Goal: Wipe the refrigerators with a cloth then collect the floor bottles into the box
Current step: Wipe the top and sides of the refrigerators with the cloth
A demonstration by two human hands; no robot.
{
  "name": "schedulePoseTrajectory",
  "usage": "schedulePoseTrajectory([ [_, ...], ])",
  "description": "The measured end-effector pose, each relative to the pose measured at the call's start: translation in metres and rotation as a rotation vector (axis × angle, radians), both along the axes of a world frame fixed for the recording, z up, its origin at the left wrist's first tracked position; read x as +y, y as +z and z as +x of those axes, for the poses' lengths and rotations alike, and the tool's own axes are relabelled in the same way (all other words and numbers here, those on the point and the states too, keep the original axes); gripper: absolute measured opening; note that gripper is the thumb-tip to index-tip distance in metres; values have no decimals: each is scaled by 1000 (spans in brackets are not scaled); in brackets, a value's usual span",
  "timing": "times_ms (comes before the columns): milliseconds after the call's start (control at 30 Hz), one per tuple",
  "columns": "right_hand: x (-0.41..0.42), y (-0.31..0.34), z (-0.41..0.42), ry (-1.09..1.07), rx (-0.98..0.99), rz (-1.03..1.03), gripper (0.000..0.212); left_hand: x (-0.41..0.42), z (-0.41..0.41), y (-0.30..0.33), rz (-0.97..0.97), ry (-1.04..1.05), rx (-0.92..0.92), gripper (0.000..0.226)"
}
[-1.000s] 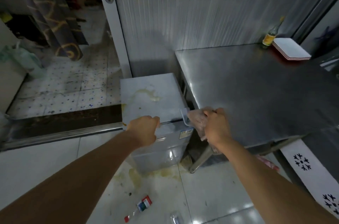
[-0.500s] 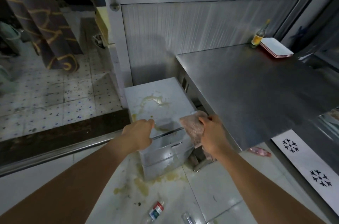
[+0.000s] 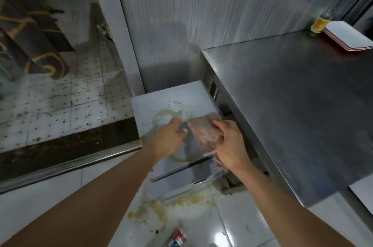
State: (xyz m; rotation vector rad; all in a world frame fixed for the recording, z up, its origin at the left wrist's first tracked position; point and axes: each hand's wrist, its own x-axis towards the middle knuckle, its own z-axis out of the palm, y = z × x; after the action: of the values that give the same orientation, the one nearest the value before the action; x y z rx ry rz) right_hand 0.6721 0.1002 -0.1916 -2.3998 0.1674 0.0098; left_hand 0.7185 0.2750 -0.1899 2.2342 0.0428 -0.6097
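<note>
Your right hand [image 3: 228, 141] reached forward with the wrist bent, its fingers and thumb curled round a pinkish cloth [image 3: 205, 135], which you held over the right front part of the small refrigerator's top [image 3: 161, 103]. The lower end of the cloth hung down past the front edge beside your wrist. Your left hand [image 3: 171, 137] was stretched out over the same top, just left of the cloth, with the fingers loosely bent toward the cloth's near edge; motion blur hid whether they touched or pinched it, so I cannot tell whether that hand was closed on anything.

A yellowish spill [image 3: 167, 111] lay on the refrigerator's top near its middle, with more of it along the front left corner and on the white floor tiles [image 3: 242, 216] below the front. The refrigerator stood against the left end of the steel counter [image 3: 292, 105].

A bottle with a red, white and blue label [image 3: 177, 239] lay on the floor near the bottom edge of the view. At the counter's far right corner stood a bottle of amber liquid [image 3: 321, 22], touching or just beside a stack of white trays [image 3: 347, 36].
</note>
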Motion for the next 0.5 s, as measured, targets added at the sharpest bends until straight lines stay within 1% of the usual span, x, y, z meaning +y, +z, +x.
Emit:
schedulePoseTrajectory([
  [67,-1,-4,5,8,-2,56,49,-12,20,-3,-186,153,124,33],
  [133,-2,-6,8,12,11,99,53,-20,36,-3,-368,271,302,28],
  [200,-1,-6,9,-6,-3,108,54,-23,45,-4,-427,299,435,29],
  [233,0,-7,10,-25,-21,113,52,-23,48,-4,-437,301,453,26],
  [300,5,-6,12,-100,-28,162,39,-20,53,-2,-448,278,411,21],
  [333,8,-5,13,-159,-17,197,31,-18,54,3,-454,253,376,23],
  [367,11,-3,14,-214,-6,237,29,-16,54,9,-462,229,336,25],
  [400,14,-2,15,-254,-2,299,35,-14,54,15,-469,207,295,27],
  [433,17,1,17,-273,1,372,46,-12,53,21,-472,176,245,29],
  [467,19,4,19,-271,11,441,58,-9,52,26,-455,129,174,29],
  [500,20,7,20,-253,32,458,67,-6,49,31,-407,62,68,29],
])
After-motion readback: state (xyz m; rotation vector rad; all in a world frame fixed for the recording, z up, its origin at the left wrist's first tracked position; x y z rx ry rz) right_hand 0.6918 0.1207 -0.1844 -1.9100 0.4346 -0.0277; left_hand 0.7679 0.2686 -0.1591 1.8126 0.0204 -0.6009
